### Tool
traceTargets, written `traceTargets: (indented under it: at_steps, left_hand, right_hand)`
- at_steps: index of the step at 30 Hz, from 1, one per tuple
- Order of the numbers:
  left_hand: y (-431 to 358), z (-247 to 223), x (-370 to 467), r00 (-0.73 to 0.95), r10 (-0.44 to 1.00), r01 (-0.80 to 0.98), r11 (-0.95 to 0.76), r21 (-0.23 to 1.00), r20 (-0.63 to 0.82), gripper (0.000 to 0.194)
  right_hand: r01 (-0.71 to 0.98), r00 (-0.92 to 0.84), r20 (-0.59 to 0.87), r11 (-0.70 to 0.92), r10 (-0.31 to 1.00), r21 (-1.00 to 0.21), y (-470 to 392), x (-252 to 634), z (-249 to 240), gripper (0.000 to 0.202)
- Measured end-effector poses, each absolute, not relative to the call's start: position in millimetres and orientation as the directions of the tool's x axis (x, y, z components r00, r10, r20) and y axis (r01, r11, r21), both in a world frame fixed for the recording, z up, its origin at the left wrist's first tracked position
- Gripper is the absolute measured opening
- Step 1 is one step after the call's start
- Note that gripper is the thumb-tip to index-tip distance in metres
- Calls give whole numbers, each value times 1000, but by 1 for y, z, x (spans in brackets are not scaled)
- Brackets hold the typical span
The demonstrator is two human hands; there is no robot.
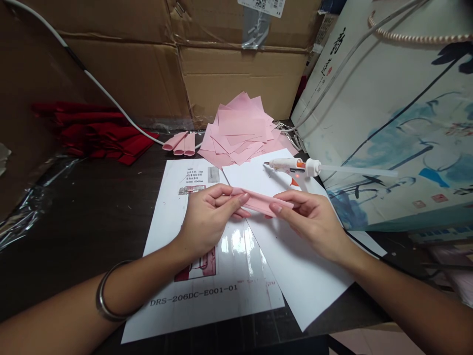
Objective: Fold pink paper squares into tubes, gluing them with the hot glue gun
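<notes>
Between my two hands is a pink strip (pixel 261 201), a thin sheet folded lengthwise. My left hand (pixel 210 212) pinches its left end between thumb and fingers. At the other end, my right hand (pixel 310 219) grips it the same way. Both hands hold it above the white sheets (pixel 291 266). Just beyond my right hand lies a white glue gun (pixel 291 166) with orange parts, a small red light and a clear glue stick out of its back. Farther back is a loose pile of pink sheets (pixel 242 129). Several flattened pink tubes (pixel 185 144) lie left of the pile.
A stack of dark red folded pieces (pixel 99 133) lies at the back left. Cardboard boxes (pixel 244 69) wall off the rear. A painted white bag or panel (pixel 399 123) stands at the right. A white cable (pixel 107 93) runs across the back. Metal clips (pixel 295 135) lie beside the pile.
</notes>
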State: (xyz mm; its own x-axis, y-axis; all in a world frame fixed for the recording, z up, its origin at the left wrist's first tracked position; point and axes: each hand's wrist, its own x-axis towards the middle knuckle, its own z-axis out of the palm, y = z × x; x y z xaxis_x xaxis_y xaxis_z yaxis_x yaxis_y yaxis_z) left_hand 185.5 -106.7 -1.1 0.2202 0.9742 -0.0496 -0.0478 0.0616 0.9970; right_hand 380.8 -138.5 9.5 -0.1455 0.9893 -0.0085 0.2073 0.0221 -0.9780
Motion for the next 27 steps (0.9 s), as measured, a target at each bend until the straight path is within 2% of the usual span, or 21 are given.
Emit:
traceTargets:
  at_steps: [4, 8, 11, 17, 19, 21, 24, 27]
  left_hand:
    - [-107, -3, 183, 237, 972, -27, 12, 1000, -5, 18]
    - [-105, -4, 181, 162, 980, 82, -129, 988, 114, 18]
    - [-104, -4, 181, 142, 979, 144, -169, 975, 148, 18]
    - [-106, -4, 182, 230, 972, -85, -23, 996, 43, 30]
    - [-108, -3, 182, 268, 962, -97, -26, 995, 51, 27]
    - [-110, -3, 183, 269, 958, -59, -83, 995, 95, 19]
    - [-113, -4, 183, 202, 955, 40, -227, 973, 215, 10]
    - [-115, -6, 182, 182, 898, 129, -426, 896, 400, 6]
  right_hand:
    - [223, -154, -8, 27, 988, -974, -138, 382, 10, 17]
    - [283, -228, -90, -22, 970, -959, -138, 382, 11, 21]
    - [299, -258, -131, -50, 957, -953, -139, 382, 10, 23]
    - [174, -206, -75, -39, 976, -984, -138, 382, 8, 25]
    - [146, -212, -72, -41, 975, -988, -137, 382, 7, 26]
    - [161, -243, -86, -47, 966, -986, -138, 381, 6, 24]
    - [284, -263, -94, -16, 960, -959, -140, 381, 4, 22]
    - [416, -206, 28, 113, 978, -903, -143, 380, 2, 23]
